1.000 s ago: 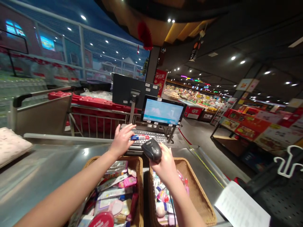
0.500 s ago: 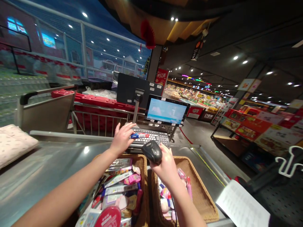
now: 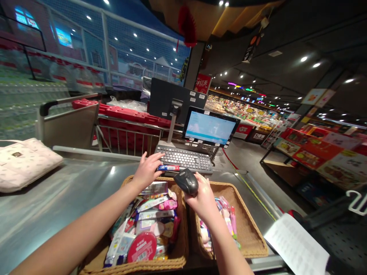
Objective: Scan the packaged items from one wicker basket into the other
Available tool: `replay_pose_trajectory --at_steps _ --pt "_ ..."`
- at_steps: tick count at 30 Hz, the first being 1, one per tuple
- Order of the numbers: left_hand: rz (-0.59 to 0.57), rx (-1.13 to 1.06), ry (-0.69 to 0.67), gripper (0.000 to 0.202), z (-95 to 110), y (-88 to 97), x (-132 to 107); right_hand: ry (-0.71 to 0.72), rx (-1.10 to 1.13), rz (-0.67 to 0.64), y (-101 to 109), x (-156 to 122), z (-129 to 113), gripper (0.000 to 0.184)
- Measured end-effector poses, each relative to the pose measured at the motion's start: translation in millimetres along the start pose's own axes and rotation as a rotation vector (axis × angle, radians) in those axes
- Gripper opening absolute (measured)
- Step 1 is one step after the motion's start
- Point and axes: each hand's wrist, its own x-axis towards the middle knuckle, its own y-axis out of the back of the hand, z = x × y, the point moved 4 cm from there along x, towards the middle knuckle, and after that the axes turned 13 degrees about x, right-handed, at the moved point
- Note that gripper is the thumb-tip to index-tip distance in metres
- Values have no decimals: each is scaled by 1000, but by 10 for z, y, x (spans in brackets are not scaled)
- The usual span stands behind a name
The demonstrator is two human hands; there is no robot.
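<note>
My left hand (image 3: 147, 171) pinches a small blue, white and red tube (image 3: 168, 167) above the far rim of the left wicker basket (image 3: 160, 261). That basket is full of small packaged goods, with a round red tin (image 3: 142, 247) on top. My right hand (image 3: 202, 195) grips a black handheld barcode scanner (image 3: 186, 181), its head just below the tube. Underneath that hand lies the right wicker basket (image 3: 248, 233) with several small packets. A keyboard (image 3: 185, 158) and a lit monitor (image 3: 210, 128) stand just beyond both hands.
Both baskets rest on a steel checkout counter (image 3: 57, 198). A pale patterned pouch (image 3: 24, 162) lies at its left end. White paper (image 3: 295, 246) sticks up at the lower right. Red carts and a metal rail (image 3: 126, 133) stand behind the counter; shop shelves (image 3: 321, 152) fill the right.
The view has tilted down, so more of both baskets shows. My hands hold the tube and scanner much as before, slightly nearer the baskets.
</note>
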Motion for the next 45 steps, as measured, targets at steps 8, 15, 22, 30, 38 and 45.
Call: replay_pose_trajectory --at_steps 8,15,22,30,38,45 --pt "-164 10 -26 9 -122 -196 -495 -38 13 -37 -168 -69 41 40" --pt "-313 -15 -30 13 -262 -410 -941 -28 20 -76 -242 -91 23 37" --pt "-502 -14 -43 33 -319 -423 -1184 -82 25 -83 -249 -157 92 40" --pt "-373 -50 -23 24 -105 -323 -1016 -132 49 -40 -99 -352 284 43" --pt "-378 -144 -225 25 585 -371 -604 -187 -11 90 333 -592 547 44" --pt "-345 -235 -363 24 1396 -556 -144 -255 -85 207 952 -720 866 45"
